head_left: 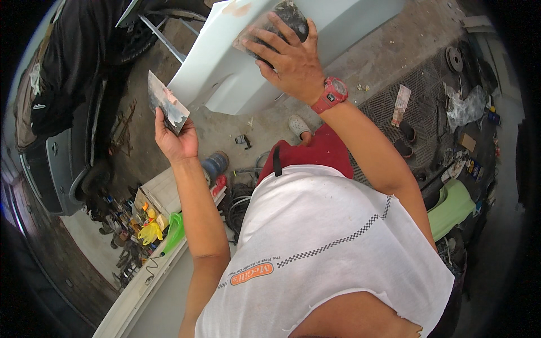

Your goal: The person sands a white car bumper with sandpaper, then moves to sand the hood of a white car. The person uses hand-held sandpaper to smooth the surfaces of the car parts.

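Observation:
My left hand (176, 139) is closed on the lower end of a thin flat plate (160, 101), greyish and smeared with pinkish putty. Away to its right, a pale white car body panel (225, 79) slants across the top of the view. On the panel's upper part, my right hand (290, 63) grips a dark, smudged flat pad (294, 18), fingers spread over it and pressing it to the surface. Much of the pad is hidden under the fingers. Brownish putty (235, 8) marks the panel close to the pad.
On the left stands a dark vehicle (53, 163) with black cloth draped over it. A white bench edge (135, 298) with yellow and green bags lies lower left. To the right, a black mat (377, 107) and scattered items cover the floor; a hose (239, 205) coils near my legs.

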`<state>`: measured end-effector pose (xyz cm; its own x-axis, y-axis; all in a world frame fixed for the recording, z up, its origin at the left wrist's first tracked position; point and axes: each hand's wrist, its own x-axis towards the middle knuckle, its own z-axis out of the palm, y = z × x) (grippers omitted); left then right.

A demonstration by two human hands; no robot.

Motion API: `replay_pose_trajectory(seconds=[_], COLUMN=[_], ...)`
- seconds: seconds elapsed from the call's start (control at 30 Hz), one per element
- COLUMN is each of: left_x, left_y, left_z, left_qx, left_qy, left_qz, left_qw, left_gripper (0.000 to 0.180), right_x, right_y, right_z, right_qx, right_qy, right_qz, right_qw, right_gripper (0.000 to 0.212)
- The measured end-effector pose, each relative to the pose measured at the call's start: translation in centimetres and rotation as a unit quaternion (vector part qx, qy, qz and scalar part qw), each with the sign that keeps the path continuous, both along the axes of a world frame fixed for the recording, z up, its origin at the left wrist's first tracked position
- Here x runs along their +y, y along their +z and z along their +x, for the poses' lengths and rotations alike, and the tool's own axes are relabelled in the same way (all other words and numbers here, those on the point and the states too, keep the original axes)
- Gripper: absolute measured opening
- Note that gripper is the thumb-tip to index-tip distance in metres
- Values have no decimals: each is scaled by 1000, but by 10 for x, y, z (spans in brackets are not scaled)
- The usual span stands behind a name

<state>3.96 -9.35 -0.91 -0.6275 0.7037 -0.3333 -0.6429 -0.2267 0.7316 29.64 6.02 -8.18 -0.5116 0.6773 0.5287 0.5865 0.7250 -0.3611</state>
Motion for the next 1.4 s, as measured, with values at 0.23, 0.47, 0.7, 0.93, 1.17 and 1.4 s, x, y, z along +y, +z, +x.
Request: replay_pose_trajectory(seconds=[0.23, 0.47, 0.7, 0.93, 1.17, 1.4], left_x=[-8, -29, -56, -96, -132, -127], left_y=[3, 8, 12, -13, -51, -61], left_z=[5, 11, 13, 23, 90, 181], left_qx=[10, -24, 2, -13, -67, -115], left_qy=[-12, -80, -40, -71, -129, -276], left_qz=[-6, 36, -4, -56, -157, -230], left_qw=[1000, 996, 999, 996, 977, 926], left_gripper=[47, 47, 46, 47, 41, 57], right_x=[-34, -38, -45, -15, -91, -148], right_y=[18, 25, 24, 18, 11, 6], right_z=[26, 6, -27, 5, 122, 203], right_qx=[45, 32, 70, 183, 624, 458], right_qy=[-12, -58, -94, -192, -20, -4], right_qz=[-51, -56, -80, -63, -636, -754], right_qw=[998, 996, 990, 962, 454, 471], right_gripper=[43, 43, 43, 48, 40, 46])
